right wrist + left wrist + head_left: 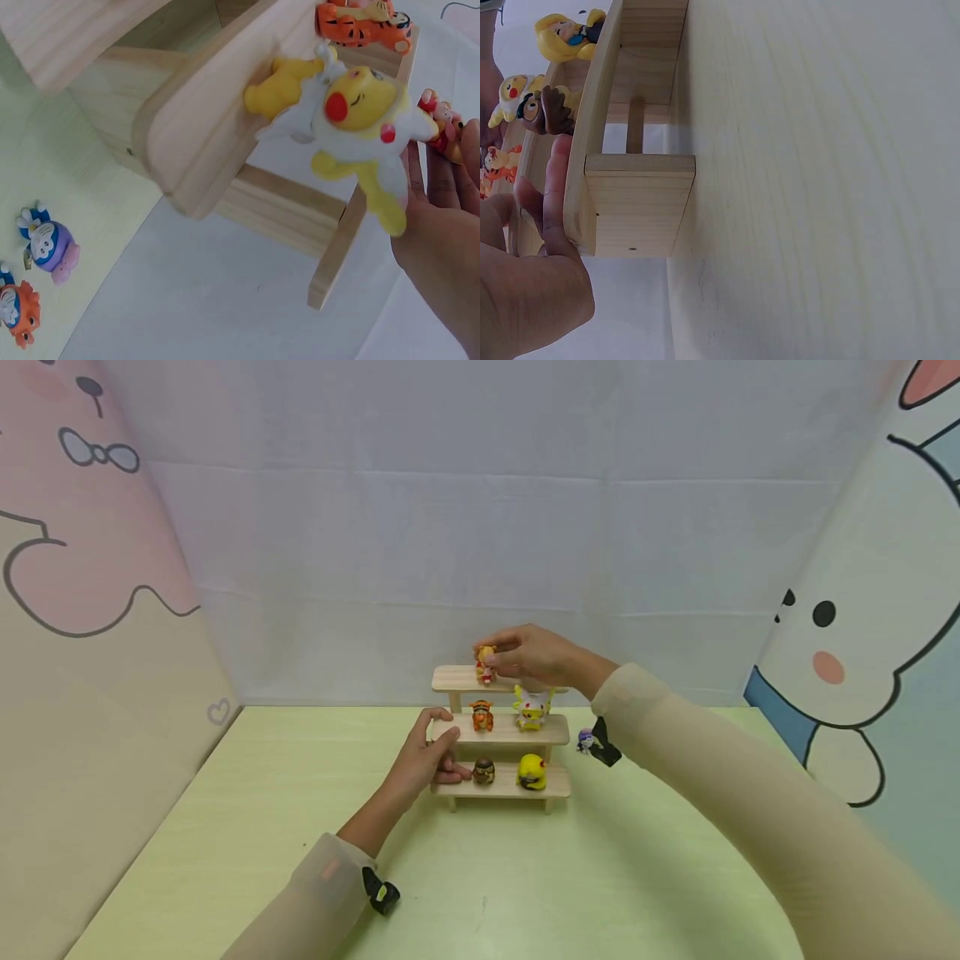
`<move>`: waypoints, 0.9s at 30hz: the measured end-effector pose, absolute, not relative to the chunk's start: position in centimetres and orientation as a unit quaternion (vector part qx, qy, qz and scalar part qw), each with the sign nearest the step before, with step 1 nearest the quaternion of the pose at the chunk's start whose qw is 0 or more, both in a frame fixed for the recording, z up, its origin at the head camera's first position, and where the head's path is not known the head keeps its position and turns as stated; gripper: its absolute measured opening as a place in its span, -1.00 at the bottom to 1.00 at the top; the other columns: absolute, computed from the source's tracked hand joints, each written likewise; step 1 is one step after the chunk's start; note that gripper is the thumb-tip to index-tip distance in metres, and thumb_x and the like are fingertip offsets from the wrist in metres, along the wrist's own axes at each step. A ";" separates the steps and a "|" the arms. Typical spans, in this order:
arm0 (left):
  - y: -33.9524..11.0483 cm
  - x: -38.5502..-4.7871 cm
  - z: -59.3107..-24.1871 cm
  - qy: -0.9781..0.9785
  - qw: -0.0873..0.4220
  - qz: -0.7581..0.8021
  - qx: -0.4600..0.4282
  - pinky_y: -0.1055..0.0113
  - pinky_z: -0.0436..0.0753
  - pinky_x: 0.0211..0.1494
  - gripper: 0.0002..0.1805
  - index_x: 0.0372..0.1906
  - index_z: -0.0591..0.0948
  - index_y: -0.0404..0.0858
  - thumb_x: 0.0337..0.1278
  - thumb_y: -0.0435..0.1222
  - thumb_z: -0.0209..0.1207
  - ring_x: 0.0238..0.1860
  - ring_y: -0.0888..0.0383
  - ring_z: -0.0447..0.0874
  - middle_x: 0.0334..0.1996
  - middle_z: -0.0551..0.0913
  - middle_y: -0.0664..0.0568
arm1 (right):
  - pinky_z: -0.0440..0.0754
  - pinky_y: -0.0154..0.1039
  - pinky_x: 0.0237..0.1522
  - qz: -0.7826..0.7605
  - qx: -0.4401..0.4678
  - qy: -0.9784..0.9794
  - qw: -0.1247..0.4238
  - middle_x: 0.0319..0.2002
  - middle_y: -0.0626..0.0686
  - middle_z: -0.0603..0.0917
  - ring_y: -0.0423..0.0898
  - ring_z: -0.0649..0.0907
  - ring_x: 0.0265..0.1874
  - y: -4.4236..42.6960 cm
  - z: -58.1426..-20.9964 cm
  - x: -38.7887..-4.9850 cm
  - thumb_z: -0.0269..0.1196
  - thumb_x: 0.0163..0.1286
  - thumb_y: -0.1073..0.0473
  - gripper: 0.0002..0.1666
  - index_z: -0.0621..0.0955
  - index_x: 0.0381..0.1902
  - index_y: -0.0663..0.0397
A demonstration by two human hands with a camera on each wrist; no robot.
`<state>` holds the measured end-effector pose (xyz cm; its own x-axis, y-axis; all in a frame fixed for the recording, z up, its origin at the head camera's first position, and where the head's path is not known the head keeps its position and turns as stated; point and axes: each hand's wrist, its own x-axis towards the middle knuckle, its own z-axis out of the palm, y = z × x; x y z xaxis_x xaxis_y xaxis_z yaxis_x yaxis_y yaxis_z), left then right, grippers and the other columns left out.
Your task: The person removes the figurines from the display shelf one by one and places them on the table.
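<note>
A three-tier wooden shelf [500,729] stands near the back wall. On its top tier, my right hand [546,657] pinches a red and yellow bear figure [484,672]; the right wrist view shows the figure [446,133] between thumb and fingers. My left hand [420,760] grips the shelf's left end, thumb and forefinger at the middle tier, other fingers on the bottom tier beside a brown owl figure [483,771]. In the left wrist view the hand [536,289] lies close to the owl [549,110].
An orange tiger figure [482,716] and a white-and-yellow figure [531,709] stand on the middle tier. A yellow-haired figure [532,772] is on the bottom tier. Right of the shelf lie a purple-blue figure [51,246] and an orange one [22,309].
</note>
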<state>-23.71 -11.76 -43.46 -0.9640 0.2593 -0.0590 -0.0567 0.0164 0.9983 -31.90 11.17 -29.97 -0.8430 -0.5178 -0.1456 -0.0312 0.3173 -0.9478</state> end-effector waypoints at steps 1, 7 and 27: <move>-11.8 -23.8 -43.5 0.704 0.113 0.697 0.072 0.30 0.80 -0.42 -0.54 0.39 0.19 -0.19 0.64 -0.15 0.03 -0.45 0.01 0.84 -0.64 0.46 -0.01 | 0.57 -0.10 0.37 -0.561 -0.173 0.779 0.220 0.35 0.15 0.55 0.05 0.55 0.34 11.4 -29.9 -31.9 0.18 0.59 0.28 -0.50 0.49 0.43 0.20; -11.8 -23.9 -43.4 0.706 0.112 0.696 0.070 0.29 0.80 -0.42 -0.56 0.39 0.19 -0.18 0.65 -0.17 0.02 -0.44 0.00 0.84 -0.64 0.46 -0.01 | 0.56 -0.07 0.38 -0.568 -0.167 0.774 0.227 0.37 0.17 0.52 0.08 0.54 0.34 13.1 -29.9 -32.2 0.17 0.59 0.28 -0.46 0.44 0.47 0.21; -11.6 -23.8 -43.4 0.705 0.111 0.698 0.059 0.29 0.80 -0.41 -0.61 0.35 0.25 -0.10 0.63 -0.16 0.05 -0.45 0.00 0.84 -0.64 0.46 -0.01 | 0.50 -0.11 0.43 -0.579 -0.152 0.771 0.218 0.48 0.23 0.39 -0.02 0.55 0.31 19.6 -30.1 -31.2 0.09 0.64 0.31 -0.43 0.34 0.53 0.24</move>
